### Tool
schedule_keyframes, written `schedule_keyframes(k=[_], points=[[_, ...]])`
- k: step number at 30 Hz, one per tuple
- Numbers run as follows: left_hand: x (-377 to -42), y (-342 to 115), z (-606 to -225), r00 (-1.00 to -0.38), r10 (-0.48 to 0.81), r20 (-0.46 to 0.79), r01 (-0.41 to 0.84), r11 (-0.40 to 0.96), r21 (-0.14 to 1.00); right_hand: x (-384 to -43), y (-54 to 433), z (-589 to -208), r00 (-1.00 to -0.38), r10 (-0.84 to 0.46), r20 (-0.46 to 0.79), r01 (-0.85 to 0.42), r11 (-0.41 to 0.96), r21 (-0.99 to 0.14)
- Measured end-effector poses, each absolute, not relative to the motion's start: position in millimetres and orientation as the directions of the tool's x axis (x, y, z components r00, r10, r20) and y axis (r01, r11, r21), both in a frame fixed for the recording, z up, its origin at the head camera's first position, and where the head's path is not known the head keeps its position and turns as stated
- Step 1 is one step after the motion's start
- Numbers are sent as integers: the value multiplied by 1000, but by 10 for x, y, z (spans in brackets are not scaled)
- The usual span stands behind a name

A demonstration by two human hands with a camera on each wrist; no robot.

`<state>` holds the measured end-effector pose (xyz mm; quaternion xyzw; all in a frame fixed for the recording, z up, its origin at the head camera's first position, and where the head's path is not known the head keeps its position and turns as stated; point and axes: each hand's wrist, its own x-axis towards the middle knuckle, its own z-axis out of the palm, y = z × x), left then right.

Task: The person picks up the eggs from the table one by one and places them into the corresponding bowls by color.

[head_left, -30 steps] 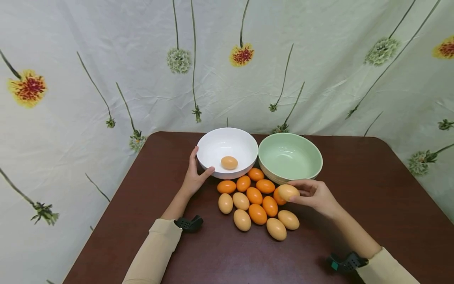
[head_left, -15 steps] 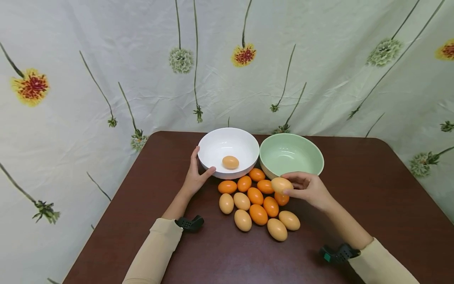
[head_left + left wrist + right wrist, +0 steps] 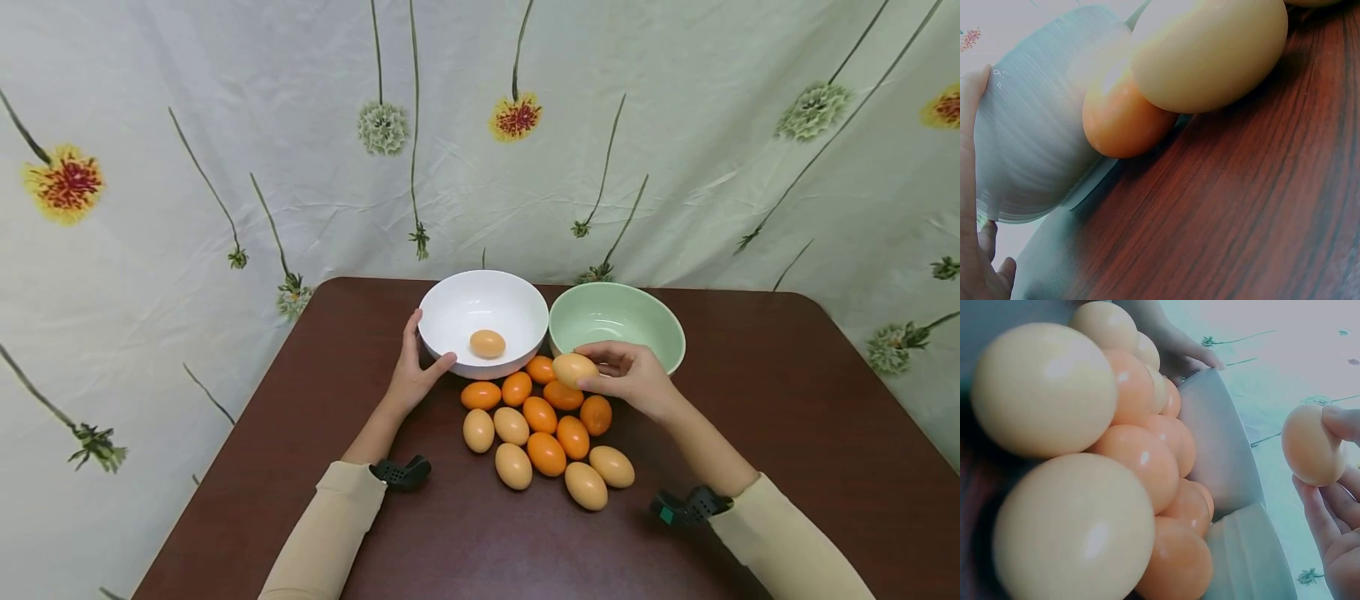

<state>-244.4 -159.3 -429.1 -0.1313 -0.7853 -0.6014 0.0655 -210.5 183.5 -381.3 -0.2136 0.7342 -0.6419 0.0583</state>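
My right hand (image 3: 640,377) pinches a light brown egg (image 3: 575,370) between thumb and fingertips, raised over the orange eggs in front of the bowls. The right wrist view shows this held egg (image 3: 1313,445) clear of the others. On the left, my left hand (image 3: 412,372) holds the side of a white bowl (image 3: 450,302), its thumb at the front rim. One light brown egg (image 3: 487,343) lies inside that bowl. Touching it on the right stands a green bowl (image 3: 611,321), its front partly hidden by my right hand.
Several orange eggs (image 3: 546,453) lie clustered in front of the bowls on the dark brown table (image 3: 480,550). Several light brown eggs (image 3: 586,486) lie along the near side of the cluster. A flowered cloth (image 3: 300,108) hangs behind the table.
My right hand has carried the light brown egg up and left, from the green bowl's front toward the white bowl. My left hand has stayed at the white bowl.
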Motion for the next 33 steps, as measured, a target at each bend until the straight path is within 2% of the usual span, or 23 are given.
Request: schedule_keyframes(k=[14, 25, 33], points=[[-2455, -1579, -4292, -956, 135, 261, 287, 243, 926, -2384, 1591, -3738, -897, -403, 183, -264, 153, -952], [-2461, -1586, -4319, -956, 135, 260, 287, 251, 924, -2528, 1422, -3685, -916, -383, 122, -208, 192, -959], [-2462, -1603, -4313, -955, 131, 268, 292, 238, 926, -2681, 1272, -3654, -917, -379, 122, -207, 190, -960]])
